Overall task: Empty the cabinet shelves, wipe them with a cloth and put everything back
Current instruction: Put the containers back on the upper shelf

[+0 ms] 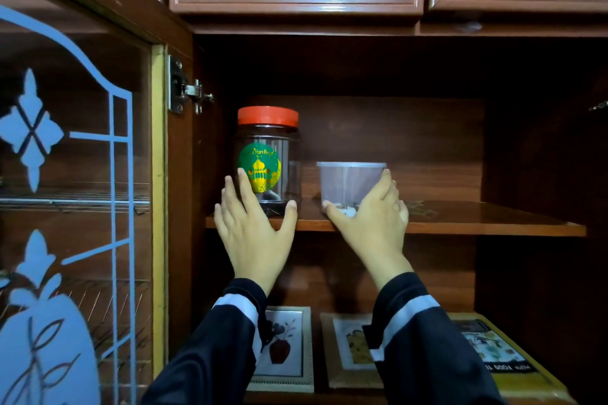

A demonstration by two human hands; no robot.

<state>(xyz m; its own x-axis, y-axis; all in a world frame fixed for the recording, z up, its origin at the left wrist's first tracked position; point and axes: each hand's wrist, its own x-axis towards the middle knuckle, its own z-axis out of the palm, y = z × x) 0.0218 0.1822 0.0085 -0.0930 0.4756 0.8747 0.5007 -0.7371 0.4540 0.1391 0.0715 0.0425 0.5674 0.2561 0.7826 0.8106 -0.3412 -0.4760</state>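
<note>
Your left hand clasps the base of the red-lidded jar, thumb on its right and fingers on its left, at the left end of the shelf. Your right hand wraps round the clear tub just right of it. Something pale, perhaps grains, lies inside. Both stand near the shelf's front edge. The door stands open at left.

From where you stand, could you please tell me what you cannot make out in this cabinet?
All in the head view:
The jar: its base sits behind the left hand, and its contents are too dark to tell.
The tub: the right hand covers its lower part; only pale bits show.
The framed pictures below: partly hidden by the sleeves.
The cabinet: its right side is lost in shadow.
</note>
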